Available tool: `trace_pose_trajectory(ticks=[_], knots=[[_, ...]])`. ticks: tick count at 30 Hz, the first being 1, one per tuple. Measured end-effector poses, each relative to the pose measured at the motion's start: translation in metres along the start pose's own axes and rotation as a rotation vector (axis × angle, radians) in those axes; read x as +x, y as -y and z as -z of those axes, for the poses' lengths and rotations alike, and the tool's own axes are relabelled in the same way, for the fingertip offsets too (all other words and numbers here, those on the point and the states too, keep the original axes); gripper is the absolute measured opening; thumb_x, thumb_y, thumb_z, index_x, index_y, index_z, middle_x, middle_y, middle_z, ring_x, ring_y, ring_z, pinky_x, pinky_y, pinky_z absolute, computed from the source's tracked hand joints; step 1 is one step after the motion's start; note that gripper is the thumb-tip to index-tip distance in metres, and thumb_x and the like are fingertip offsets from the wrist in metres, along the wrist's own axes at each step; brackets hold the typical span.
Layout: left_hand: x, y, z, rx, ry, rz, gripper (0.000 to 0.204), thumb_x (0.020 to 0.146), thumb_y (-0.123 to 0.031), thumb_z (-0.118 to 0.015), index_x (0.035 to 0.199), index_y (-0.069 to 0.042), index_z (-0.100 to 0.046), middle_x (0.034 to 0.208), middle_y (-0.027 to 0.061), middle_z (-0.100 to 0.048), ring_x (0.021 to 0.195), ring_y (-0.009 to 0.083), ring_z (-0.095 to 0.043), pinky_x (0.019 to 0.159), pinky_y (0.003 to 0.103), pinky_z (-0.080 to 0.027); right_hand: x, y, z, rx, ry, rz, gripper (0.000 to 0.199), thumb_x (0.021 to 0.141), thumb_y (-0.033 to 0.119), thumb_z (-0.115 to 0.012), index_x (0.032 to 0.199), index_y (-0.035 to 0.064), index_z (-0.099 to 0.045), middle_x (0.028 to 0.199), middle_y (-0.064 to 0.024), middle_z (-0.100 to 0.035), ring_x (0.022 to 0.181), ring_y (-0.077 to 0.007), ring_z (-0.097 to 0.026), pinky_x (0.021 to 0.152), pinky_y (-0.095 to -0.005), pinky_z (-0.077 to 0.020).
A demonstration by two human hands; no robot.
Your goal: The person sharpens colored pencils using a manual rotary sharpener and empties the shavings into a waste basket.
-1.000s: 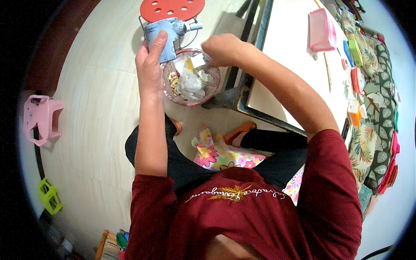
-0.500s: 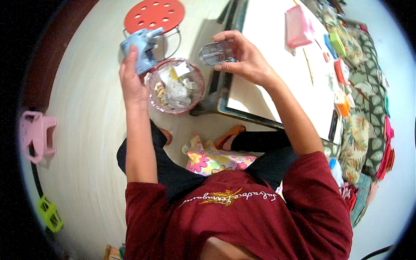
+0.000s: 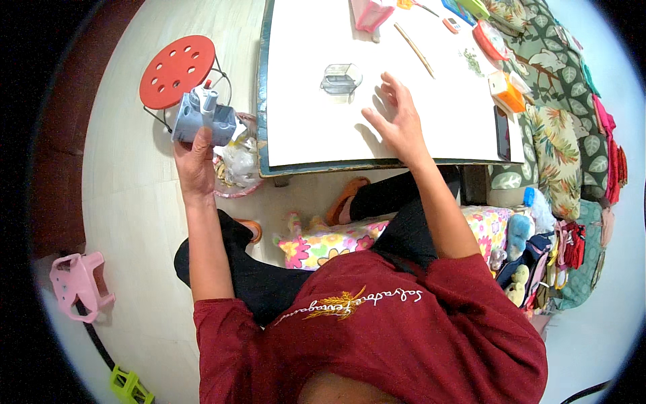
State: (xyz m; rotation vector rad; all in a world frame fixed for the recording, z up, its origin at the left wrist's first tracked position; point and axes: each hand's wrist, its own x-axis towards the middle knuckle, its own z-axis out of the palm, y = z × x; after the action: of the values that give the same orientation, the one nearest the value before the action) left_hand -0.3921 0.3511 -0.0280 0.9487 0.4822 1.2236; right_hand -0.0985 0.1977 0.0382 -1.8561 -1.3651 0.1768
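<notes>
My left hand (image 3: 194, 165) grips a blue-grey desktop pencil sharpener (image 3: 202, 121), held over the left side of the waste bin (image 3: 242, 188) and near the red stool. An open hollow shows in the sharpener's body. On the white table top (image 3: 316, 128) lies a small clear plastic drawer (image 3: 341, 79). To the right of that drawer, my right hand (image 3: 402, 124) hovers above the table, its fingers apart and nothing in them. Crumpled plastic and scraps fill the bin, which is partly covered by the table edge and the sharpener.
A round red stool (image 3: 178, 71) stands at the far left. On the table are a wooden stick (image 3: 414, 48), a pink container (image 3: 371, 13), an orange tissue pack (image 3: 506, 92) and a dark phone (image 3: 503, 135). A pink child's stool (image 3: 81, 286) sits on the floor. Cushions (image 3: 553, 145) line the right.
The clear drawer has gone from my right hand onto the table, and that hand has let go. My view has shifted right. The sharpener stays in my left hand, now turned.
</notes>
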Motion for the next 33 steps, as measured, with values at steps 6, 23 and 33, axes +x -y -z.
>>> trace_pose_trajectory(ticks=[6,23,33], knots=[[-0.014,-0.006,-0.061,0.023,0.032,0.028,0.051,0.088,-0.014,-0.059,0.132,-0.003,-0.036,0.126,0.0142,-0.050,0.107,0.0325,-0.058,0.095,0.042,-0.045,-0.039,-0.003,0.010,-0.002,-0.151,0.139,0.013,0.078,0.012,-0.065,0.086,0.0038,-0.061,0.091,-0.0100,-0.063,0.088,-0.0258,-0.059,0.077,-0.0338,-0.0474],[-0.093,-0.013,-0.183,0.191,0.134,0.269,0.073,0.072,-0.030,-0.077,0.128,0.002,-0.041,0.116,0.0117,-0.053,0.107,0.0196,-0.051,0.095,0.032,-0.039,-0.061,0.034,0.046,0.902,0.093,-0.011,0.044,0.091,0.022,-0.056,0.126,-0.0010,-0.042,0.120,-0.0133,-0.053,0.093,-0.0157,-0.057,0.083,-0.0293,-0.0474],[-0.133,-0.005,-0.200,0.098,0.115,0.355,0.069,0.071,-0.021,-0.074,0.127,0.000,-0.041,0.116,0.0114,-0.052,0.108,0.0200,-0.051,0.095,0.033,-0.040,-0.093,0.045,0.077,0.359,-0.129,0.427,0.037,0.069,0.008,-0.075,0.102,0.0046,-0.062,0.097,-0.0105,-0.055,0.087,-0.0213,-0.057,0.074,-0.0304,-0.0476]])
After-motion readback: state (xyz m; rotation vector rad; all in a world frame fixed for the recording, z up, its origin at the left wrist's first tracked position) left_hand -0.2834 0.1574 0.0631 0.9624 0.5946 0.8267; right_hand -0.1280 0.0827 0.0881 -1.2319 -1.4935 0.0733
